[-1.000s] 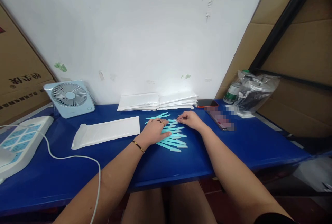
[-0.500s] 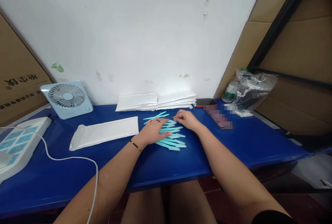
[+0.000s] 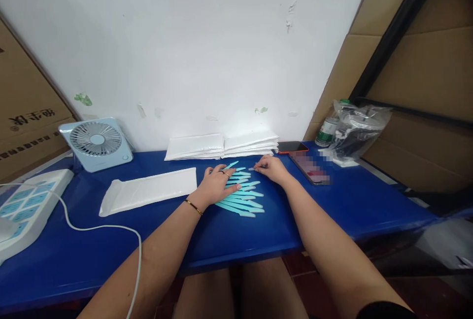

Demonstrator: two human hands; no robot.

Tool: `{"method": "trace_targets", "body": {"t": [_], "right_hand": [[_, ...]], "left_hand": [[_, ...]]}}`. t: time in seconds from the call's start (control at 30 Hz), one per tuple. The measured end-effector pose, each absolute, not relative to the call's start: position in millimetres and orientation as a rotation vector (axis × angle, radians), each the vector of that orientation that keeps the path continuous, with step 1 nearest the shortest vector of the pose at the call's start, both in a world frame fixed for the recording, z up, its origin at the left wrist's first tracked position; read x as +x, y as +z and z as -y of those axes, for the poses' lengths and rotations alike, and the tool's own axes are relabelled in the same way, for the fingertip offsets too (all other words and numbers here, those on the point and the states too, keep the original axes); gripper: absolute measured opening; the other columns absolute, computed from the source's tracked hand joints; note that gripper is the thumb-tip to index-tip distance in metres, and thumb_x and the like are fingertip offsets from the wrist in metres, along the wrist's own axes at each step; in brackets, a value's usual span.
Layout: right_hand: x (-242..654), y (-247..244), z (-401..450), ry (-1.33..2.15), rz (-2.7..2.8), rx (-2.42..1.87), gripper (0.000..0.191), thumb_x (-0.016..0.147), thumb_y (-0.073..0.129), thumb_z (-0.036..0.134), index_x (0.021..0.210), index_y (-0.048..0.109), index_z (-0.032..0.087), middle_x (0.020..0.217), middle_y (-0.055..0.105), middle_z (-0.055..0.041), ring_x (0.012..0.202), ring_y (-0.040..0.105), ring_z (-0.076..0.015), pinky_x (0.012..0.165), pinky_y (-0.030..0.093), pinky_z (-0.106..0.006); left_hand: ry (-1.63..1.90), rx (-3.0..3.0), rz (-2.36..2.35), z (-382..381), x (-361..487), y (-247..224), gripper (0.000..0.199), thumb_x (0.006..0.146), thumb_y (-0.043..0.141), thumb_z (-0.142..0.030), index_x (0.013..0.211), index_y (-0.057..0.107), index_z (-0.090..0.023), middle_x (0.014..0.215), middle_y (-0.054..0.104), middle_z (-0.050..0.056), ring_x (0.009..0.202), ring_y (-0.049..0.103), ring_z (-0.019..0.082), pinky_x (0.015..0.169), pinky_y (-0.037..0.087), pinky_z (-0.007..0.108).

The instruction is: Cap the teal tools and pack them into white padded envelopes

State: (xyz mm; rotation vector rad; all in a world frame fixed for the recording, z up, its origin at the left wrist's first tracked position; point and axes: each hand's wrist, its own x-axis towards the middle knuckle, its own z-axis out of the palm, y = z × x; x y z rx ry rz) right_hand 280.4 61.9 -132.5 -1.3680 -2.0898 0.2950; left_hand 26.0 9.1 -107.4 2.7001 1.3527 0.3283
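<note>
Loosely fanned, slim turquoise sticks [image 3: 242, 203], pale-tipped; left fingers [image 3: 232, 190] spread over them, right fingers [image 3: 263, 162] pinching small pale piece [image 3: 252, 169].

At least six turquoise blades [image 3: 254, 194], two packet stacks [image 3: 195, 146], one lone packet [image 3: 150, 191], two phones [image 3: 310, 167], one fan [image 3: 99, 139], one bottle [image 3: 327, 132]

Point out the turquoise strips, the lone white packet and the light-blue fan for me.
Turquoise strips [image 3: 237, 202]: head view, on overlapping strips in the spread's lower half.
White packet [image 3: 150, 191]: head view, middle of its upper face.
Light-blue fan [image 3: 97, 139]: head view, round central hub.
</note>
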Motion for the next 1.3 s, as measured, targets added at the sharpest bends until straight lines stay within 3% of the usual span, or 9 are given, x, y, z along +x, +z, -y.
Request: {"method": "trace_targets", "body": {"t": [0.43,0.57,0.73,0.83,1.03,1.3], "right_hand": [[258.6,-133.0,-57.1,0.297,2.222,-1.161,0.014,0.078,0.061,0.021,0.082,0.074,0.023,0.081,0.066,-0.0025,0.073,0.059,-0.0144,0.067,0.043,-0.024],[277.2,-128.4,-59.3,0.140,2.039,-1.310,0.018,0.079,0.057,0.022,0.089,0.072,0.022,0.088,0.067,-0.0044,0.075,0.058,-0.0159,0.069,0.043,-0.026],[297.4,-131.9,-63.5,0.121,1.934,-1.585,0.016,0.072,0.066,0.030,0.084,0.072,0.021,0.087,0.067,-0.0052,0.075,0.058,-0.0177,0.067,0.042,-0.026],[293.9,-135.0,-65.3,0.197,2.002,-1.583,0.012,0.074,0.063,0.025,0.081,0.072,0.022,0.086,0.067,-0.0044,0.077,0.059,-0.0169,0.068,0.042,-0.025],[288.7,-132.9,-65.2,0.361,1.980,-1.594,0.018,0.079,0.056,0.029,0.081,0.072,0.021,0.085,0.069,-0.0031,0.077,0.060,-0.0161,0.067,0.042,-0.024],[285.2,-137.6,-65.4,0.345,2.017,-1.454,0.017,0.077,0.060,0.028,0.085,0.074,0.021,0.084,0.067,-0.0030,0.073,0.059,-0.0152,0.066,0.043,-0.024]], "left_hand": [[0.331,2.742,-1.208,-7.6,33.4,-111.6,0.061,0.086,0.028,-0.062,0.136,0.034,-0.026,0.133,0.049,0.009,0.124,0.040,0.025,0.097,0.025,0.043],[0.459,2.692,-1.349,-11.1,31.2,-112.9,0.058,0.088,0.028,-0.058,0.136,0.034,-0.026,0.135,0.046,0.008,0.124,0.037,0.025,0.096,0.029,0.043],[0.543,2.474,-1.748,-27.1,23.7,-116.3,0.051,0.086,0.037,-0.055,0.122,0.053,-0.023,0.121,0.055,0.010,0.114,0.044,0.029,0.089,0.036,0.043],[0.538,2.427,-1.763,-33.2,21.0,-118.2,0.043,0.084,0.042,-0.054,0.109,0.061,-0.025,0.114,0.059,0.007,0.109,0.048,0.028,0.089,0.036,0.043],[0.533,2.411,-1.728,-33.3,19.6,-116.7,0.024,0.084,0.045,-0.037,0.095,0.065,-0.030,0.105,0.063,0.000,0.102,0.052,0.022,0.089,0.035,0.039],[0.520,2.456,-1.700,-33.8,18.1,-114.4,0.026,0.087,0.042,-0.031,0.096,0.066,-0.033,0.104,0.064,-0.001,0.101,0.054,0.020,0.084,0.035,0.035]]}}
